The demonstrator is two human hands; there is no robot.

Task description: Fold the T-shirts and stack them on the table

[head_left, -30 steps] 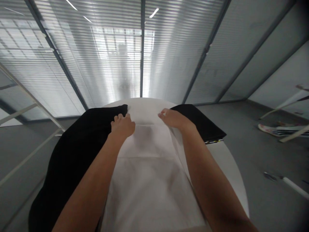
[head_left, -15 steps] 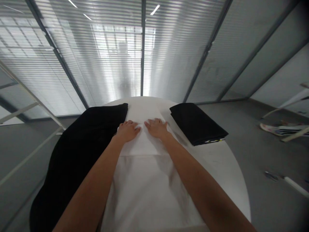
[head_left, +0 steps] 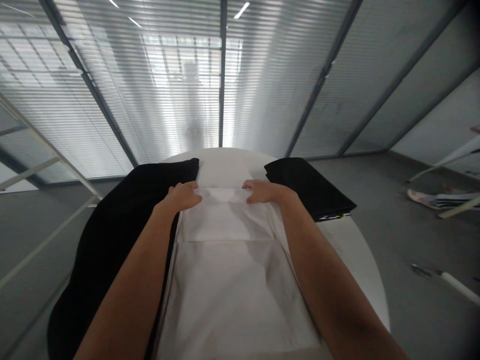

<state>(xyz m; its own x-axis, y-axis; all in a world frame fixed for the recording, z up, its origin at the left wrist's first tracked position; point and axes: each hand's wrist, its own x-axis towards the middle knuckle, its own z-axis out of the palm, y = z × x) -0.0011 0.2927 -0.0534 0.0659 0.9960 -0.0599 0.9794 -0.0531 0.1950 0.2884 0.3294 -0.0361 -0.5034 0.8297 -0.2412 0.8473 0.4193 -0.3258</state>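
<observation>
A white cloth (head_left: 228,290), perhaps a garment, lies lengthwise in front of me with a folded band across its far part. My left hand (head_left: 183,196) is closed on the far left corner, thumb on top and fingers round the edge. At the far right corner my right hand (head_left: 264,191) pinches the same edge in the same way. Between the two hands the far edge runs nearly straight. Left of it, a large black cloth (head_left: 123,235) is spread out and hangs over the table side. On the right rests a folded black cloth (head_left: 307,190) with a small patterned strip at its near edge.
The round white table (head_left: 352,260) carries all the cloths. A pale metal frame (head_left: 56,150) stands on the left. Striped fabric (head_left: 450,201) and a white bar (head_left: 459,289) are low on the right. Glass panels with blinds (head_left: 180,100) rise behind the table.
My hands have moved apart from flat on the middle of the cloth to its far corners, and their fingers have closed on the edge. The black cloths stay put.
</observation>
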